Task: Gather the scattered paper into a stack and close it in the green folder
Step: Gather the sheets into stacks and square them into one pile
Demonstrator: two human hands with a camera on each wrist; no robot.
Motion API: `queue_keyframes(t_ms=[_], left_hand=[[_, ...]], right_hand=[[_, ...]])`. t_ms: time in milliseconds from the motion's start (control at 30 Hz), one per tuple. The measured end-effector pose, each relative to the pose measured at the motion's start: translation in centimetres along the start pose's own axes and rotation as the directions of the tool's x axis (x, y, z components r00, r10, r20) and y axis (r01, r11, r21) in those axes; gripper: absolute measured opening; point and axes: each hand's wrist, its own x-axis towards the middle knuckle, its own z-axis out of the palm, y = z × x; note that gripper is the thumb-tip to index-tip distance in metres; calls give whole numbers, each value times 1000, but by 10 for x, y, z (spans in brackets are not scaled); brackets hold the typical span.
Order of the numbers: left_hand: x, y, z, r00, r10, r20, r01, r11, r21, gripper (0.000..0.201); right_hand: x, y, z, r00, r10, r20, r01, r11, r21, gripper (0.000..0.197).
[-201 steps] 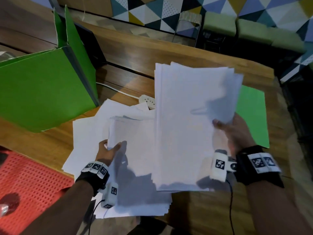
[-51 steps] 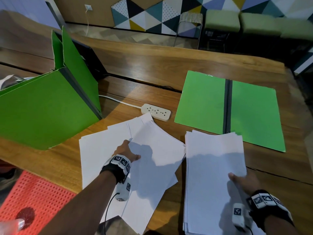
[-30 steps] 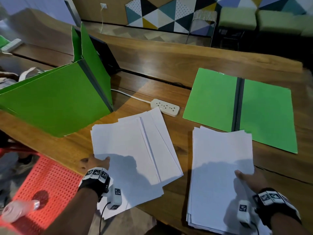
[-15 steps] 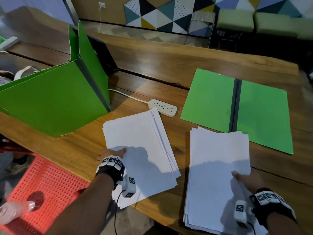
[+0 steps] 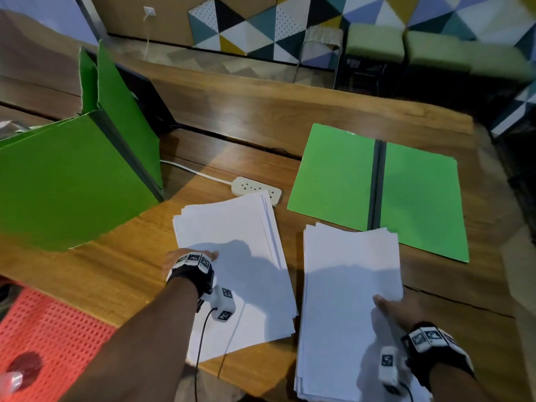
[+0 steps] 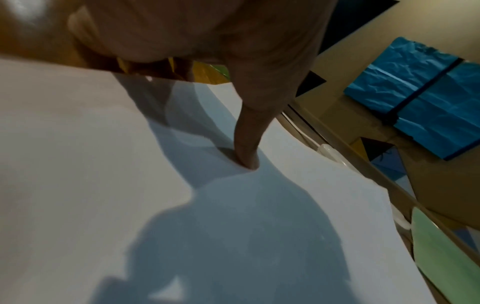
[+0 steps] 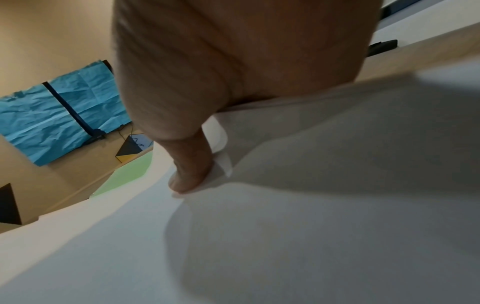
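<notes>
gripping the left edge of the smaller paper stack (image 5: 232,250), the left hand (image 5: 185,258) has its thumb laid on top of the sheets, as the left wrist view shows at the thumb (image 6: 246,152); the other fingers are hidden behind the edge, so how they curl cannot be told. that stack lies slightly fanned on the wooden table (image 5: 290,111), its far corner overlapping the white power strip (image 5: 249,187), its near end overhanging the table's front edge.

just to the right, apart from it by a narrow strip of wood, lies the taller paper stack (image 5: 348,285). the right hand (image 5: 397,311) holds its right edge, thumb pressed on the top sheet and a few sheets bowed up beside the thumb in the right wrist view (image 7: 189,176); the remaining fingers are out of sight under the paper.

the green folder (image 5: 377,187) lies open and flat beyond the taller stack, dark spine up the middle, its near edge tucked under that stack's far end. a second green folder (image 5: 72,175) stands propped open at the left. a red perforated seat (image 5: 49,338) shows below the table's edge.
</notes>
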Motion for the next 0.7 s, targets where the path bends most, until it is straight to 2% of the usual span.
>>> queue_keyframes(t_ms=[67, 133, 233, 300, 400, 500, 567, 600, 700], left_hand=[[38, 7, 27, 998, 69, -2, -68, 979, 190, 132], [18, 14, 20, 995, 101, 0, -98, 964, 248, 121], [-53, 15, -17, 997, 61, -48, -51, 982, 184, 114], [-66, 15, -22, 999, 18, -51, -11, 991, 132, 120], [-63, 17, -25, 999, 35, -38, -29, 989, 142, 121], [-69, 19, -28, 992, 114, -44, -101, 966, 236, 89], [-79, 22, -25, 990, 132, -50, -115, 960, 257, 77], [-87, 24, -25, 991, 122, -62, -104, 967, 230, 79], [-90, 31, -21, 995, 51, -83, -47, 997, 58, 110]], right_hand=[[2, 1, 1, 1000, 10, 0, -10, 1000, 8, 37], [2, 0, 1, 1000, 10, 4, -11, 1000, 19, 37], [2, 0, 1, 1000, 9, 3, -9, 1000, 28, 39], [1, -1, 1, 1000, 5, 1, -5, 1000, 27, 39], [2, 1, 1, 1000, 3, -12, -3, 1000, 28, 40], [4, 2, 1, 1000, -3, -5, 3, 1000, 20, 39], [5, 2, 2, 1000, -16, -3, 16, 1000, 20, 38], [6, 3, 2, 1000, -23, -1, 23, 1000, 18, 38], [7, 4, 2, 999, -33, 8, 33, 999, 4, 38]])
